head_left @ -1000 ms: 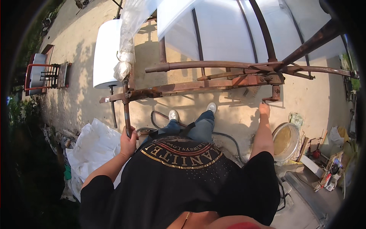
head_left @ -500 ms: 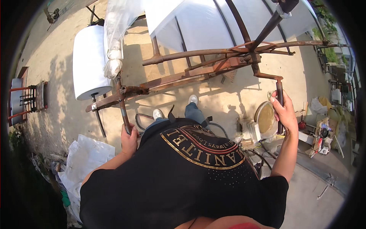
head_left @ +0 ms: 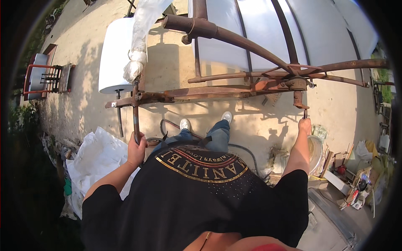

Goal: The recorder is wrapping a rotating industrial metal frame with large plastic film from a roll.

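Observation:
My left hand (head_left: 137,149) is closed around the lower end of a rusty metal bar (head_left: 136,115). Bunched clear plastic film (head_left: 135,67) is wrapped on that bar just above. With my right hand (head_left: 305,125) I grip a crank handle (head_left: 305,113), which hangs below the hub (head_left: 298,85) of a rusty reel; the fist covers most of the handle. From the hub spread several pipe arms (head_left: 247,46), and white translucent film (head_left: 268,33) stretches over the reel behind them. A rusty crossbeam (head_left: 201,92) joins the two sides.
A thick white roll (head_left: 117,58) on its rod (head_left: 120,121) stands to the left of the bar. Crumpled white sheeting (head_left: 96,159) lies at my left. A dark hose (head_left: 247,152) curls near my shoes. Tools and clutter (head_left: 360,184) fill the right side, by a round basin (head_left: 316,150).
The crank has turned: my right hand has moved forward and slightly left, and the reel arms have rotated. My left hand keeps its grip on the bar. The whole view has shifted.

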`<act>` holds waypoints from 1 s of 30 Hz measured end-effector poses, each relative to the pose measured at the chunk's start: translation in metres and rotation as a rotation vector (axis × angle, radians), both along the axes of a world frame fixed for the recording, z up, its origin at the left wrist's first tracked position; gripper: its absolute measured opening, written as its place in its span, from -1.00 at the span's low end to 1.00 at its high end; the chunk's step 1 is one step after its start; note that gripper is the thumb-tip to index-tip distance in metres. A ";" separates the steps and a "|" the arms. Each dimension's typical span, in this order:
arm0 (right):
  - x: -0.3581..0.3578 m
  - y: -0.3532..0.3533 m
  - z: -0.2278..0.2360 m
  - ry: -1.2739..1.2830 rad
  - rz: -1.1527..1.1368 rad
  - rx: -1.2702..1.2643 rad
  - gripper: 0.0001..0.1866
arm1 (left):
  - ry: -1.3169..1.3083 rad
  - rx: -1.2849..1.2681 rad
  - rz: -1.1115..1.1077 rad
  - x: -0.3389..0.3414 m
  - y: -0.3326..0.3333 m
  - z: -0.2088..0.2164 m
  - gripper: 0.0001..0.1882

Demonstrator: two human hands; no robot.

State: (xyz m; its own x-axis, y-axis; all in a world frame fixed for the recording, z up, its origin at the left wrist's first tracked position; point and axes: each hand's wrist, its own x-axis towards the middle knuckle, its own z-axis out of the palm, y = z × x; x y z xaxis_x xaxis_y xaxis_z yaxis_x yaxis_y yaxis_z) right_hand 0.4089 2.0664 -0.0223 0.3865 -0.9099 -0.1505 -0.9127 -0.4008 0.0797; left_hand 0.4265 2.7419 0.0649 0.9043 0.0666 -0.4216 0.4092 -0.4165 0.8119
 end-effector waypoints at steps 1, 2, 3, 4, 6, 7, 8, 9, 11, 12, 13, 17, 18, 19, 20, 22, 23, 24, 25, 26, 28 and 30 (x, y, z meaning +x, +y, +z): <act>0.003 0.014 -0.030 0.037 0.014 0.112 -0.66 | -0.003 -0.007 0.009 0.000 0.000 -0.001 -0.91; 0.015 0.052 -0.047 0.021 0.004 0.237 -0.65 | -0.003 0.008 0.021 -0.002 0.001 0.001 -0.91; 0.006 0.063 -0.073 -0.005 0.087 0.343 -0.62 | 0.002 -0.018 0.007 0.005 -0.003 0.000 -0.92; -0.021 0.062 -0.109 -0.134 0.163 0.357 -0.55 | 0.014 -0.066 -0.043 0.020 -0.013 -0.002 -0.92; 0.024 0.177 -0.073 -0.272 -0.161 1.034 -0.73 | -0.008 -0.013 -0.001 0.007 -0.001 0.003 -0.92; 0.026 0.215 -0.040 -0.368 -0.110 1.252 -0.74 | -0.010 -0.002 -0.006 0.003 0.003 0.008 -0.92; 0.022 0.236 -0.009 -0.444 -0.048 1.479 -0.76 | -0.013 -0.046 0.020 0.002 0.004 0.005 -0.92; 0.016 0.256 0.021 -0.492 -0.020 1.559 -0.77 | -0.030 -0.050 -0.008 0.004 0.001 0.011 -0.90; 0.004 0.267 0.077 -0.472 -0.041 1.655 -0.79 | 0.006 -0.068 -0.016 0.005 0.008 -0.013 -0.86; 0.001 0.268 0.106 -0.475 -0.064 1.733 -0.82 | -0.007 -0.071 -0.009 0.008 0.002 -0.007 -0.86; -0.001 0.266 0.139 -0.507 -0.042 1.769 -0.82 | -0.014 -0.059 -0.052 0.009 0.002 -0.007 -0.85; -0.021 0.218 0.253 -0.652 0.107 1.500 -0.79 | -0.004 -0.112 -0.050 -0.002 0.006 -0.006 -0.80; -0.030 0.176 0.263 -0.685 0.145 1.530 -0.79 | -0.008 -0.056 -0.047 -0.006 0.007 -0.002 -0.79; -0.025 0.169 0.290 -0.726 0.111 1.416 -0.81 | 0.011 -0.048 -0.041 -0.004 0.005 -0.001 -0.79; -0.009 0.152 0.268 -0.698 0.139 1.454 -0.81 | 0.032 -0.040 -0.030 -0.004 0.003 0.000 -0.79; -0.010 0.098 0.228 -0.592 0.229 1.206 -0.81 | 0.014 -0.020 -0.029 0.000 0.001 0.002 -0.80; -0.014 0.065 0.204 -0.541 0.277 1.082 -0.80 | -0.007 -0.001 -0.038 -0.001 0.002 0.002 -0.80; -0.009 0.026 0.172 -0.498 0.319 0.950 -0.80 | -0.031 0.013 -0.056 0.001 -0.001 0.002 -0.80; -0.011 -0.014 0.141 -0.457 0.357 0.817 -0.79 | -0.017 0.021 -0.062 0.001 -0.001 0.004 -0.81; -0.021 -0.052 0.113 -0.419 0.389 0.683 -0.79 | -0.024 0.030 -0.050 0.000 -0.001 0.008 -0.81; -0.021 -0.109 0.052 -0.351 0.428 0.405 -0.77 | 0.040 0.098 -0.065 0.005 -0.002 0.011 -0.80; -0.031 -0.146 0.001 -0.280 0.438 0.123 -0.76 | 0.032 0.159 -0.086 0.007 0.000 0.008 -0.80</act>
State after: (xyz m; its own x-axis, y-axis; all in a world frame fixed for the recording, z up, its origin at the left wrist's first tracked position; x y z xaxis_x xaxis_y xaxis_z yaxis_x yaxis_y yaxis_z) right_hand 0.3775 1.9206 -0.0218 0.7670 -0.6363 -0.0825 -0.6371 -0.7402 -0.2148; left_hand 0.4338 2.7421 0.0729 0.8957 0.0577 -0.4409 0.3913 -0.5733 0.7198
